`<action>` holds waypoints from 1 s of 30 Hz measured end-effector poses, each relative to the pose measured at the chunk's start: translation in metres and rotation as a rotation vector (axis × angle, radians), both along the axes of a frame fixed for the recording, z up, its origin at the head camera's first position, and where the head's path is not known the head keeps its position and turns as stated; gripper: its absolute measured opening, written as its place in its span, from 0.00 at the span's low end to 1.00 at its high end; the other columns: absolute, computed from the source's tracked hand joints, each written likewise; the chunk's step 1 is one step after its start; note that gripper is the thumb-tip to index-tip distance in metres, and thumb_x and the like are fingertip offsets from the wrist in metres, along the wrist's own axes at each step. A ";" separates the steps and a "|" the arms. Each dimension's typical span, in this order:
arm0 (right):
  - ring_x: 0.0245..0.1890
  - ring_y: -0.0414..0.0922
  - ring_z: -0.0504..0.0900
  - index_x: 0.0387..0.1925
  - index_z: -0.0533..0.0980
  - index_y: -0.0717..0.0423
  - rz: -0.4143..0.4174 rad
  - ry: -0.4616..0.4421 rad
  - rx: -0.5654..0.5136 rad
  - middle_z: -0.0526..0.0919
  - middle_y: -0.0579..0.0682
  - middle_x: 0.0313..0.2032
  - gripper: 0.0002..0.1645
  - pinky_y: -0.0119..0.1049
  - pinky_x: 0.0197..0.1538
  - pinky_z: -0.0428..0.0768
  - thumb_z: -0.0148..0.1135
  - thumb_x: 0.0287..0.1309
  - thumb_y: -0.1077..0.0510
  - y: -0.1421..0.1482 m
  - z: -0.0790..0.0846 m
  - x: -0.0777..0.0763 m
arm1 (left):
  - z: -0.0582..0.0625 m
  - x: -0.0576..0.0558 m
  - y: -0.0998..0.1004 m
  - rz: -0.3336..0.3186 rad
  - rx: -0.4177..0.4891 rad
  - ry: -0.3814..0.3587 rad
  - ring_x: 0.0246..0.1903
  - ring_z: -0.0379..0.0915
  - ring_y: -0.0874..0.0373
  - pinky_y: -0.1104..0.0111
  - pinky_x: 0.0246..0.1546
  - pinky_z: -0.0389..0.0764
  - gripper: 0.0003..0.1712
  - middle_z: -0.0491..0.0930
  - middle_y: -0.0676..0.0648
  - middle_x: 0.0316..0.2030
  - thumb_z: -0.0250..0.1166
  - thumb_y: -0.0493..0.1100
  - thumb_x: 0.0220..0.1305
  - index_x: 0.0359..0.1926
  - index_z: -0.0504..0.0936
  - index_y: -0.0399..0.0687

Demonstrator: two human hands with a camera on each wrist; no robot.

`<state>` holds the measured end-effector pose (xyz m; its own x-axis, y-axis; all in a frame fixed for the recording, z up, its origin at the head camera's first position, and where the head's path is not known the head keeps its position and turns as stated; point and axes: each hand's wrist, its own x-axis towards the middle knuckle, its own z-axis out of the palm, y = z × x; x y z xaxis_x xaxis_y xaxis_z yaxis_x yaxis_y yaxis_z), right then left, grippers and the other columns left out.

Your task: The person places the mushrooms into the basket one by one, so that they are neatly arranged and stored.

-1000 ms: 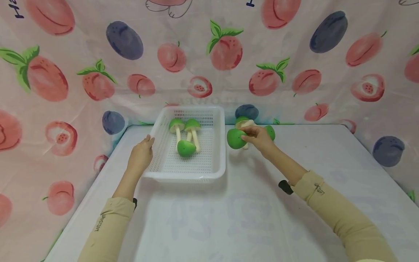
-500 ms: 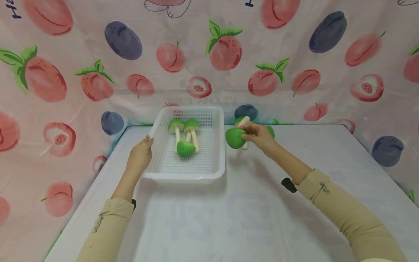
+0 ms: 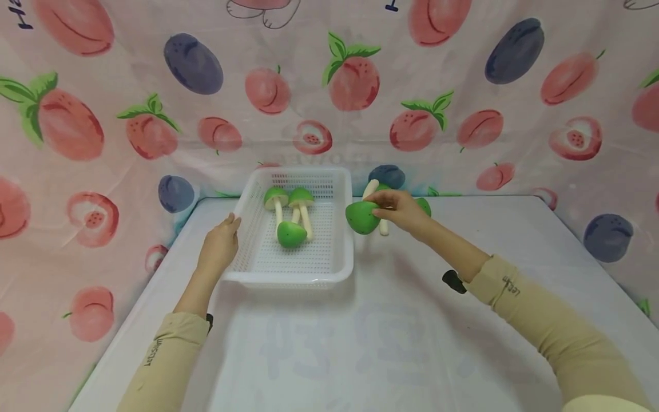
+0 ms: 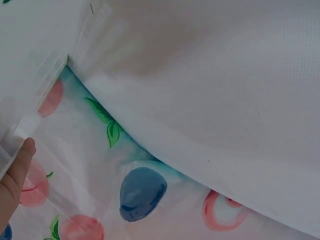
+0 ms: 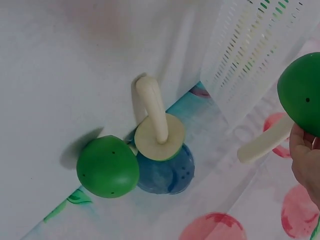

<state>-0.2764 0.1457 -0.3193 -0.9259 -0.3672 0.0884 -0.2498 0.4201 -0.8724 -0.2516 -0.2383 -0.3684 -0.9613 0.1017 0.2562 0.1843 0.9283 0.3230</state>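
My right hand pinches a toy mushroom with a green cap and cream stalk, held up beside the basket's right rim. In the right wrist view its stalk points away from the fingers. My left hand grips the left rim of the white plastic basket; in the left wrist view a finger lies along the basket's side. Inside the basket lie three similar mushrooms. Behind my right hand, partly hidden in the head view, two more rest on the table: one shows its round cap, the other its stalk.
The table has a white cover. A fruit-printed cloth hangs upright along its back edge, right behind the basket and the loose mushrooms, and down the left side too.
My right hand has moved slightly left with the mushroom, bringing its cap up to the basket's right rim; the stalk has tipped further left. My left hand stays at the basket.
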 end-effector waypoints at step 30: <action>0.55 0.55 0.77 0.50 0.76 0.66 0.276 0.106 0.229 0.80 0.62 0.51 0.16 0.46 0.62 0.76 0.56 0.61 0.69 -0.057 0.020 -0.031 | 0.002 0.002 0.000 0.011 -0.002 -0.026 0.61 0.61 0.31 0.44 0.60 0.68 0.21 0.62 0.27 0.63 0.48 0.28 0.67 0.60 0.67 0.26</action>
<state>-0.3070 0.0887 -0.2990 -0.7797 -0.6228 0.0649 -0.4645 0.5058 -0.7270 -0.2498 -0.2382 -0.3660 -0.9687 0.0912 0.2308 0.1653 0.9309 0.3258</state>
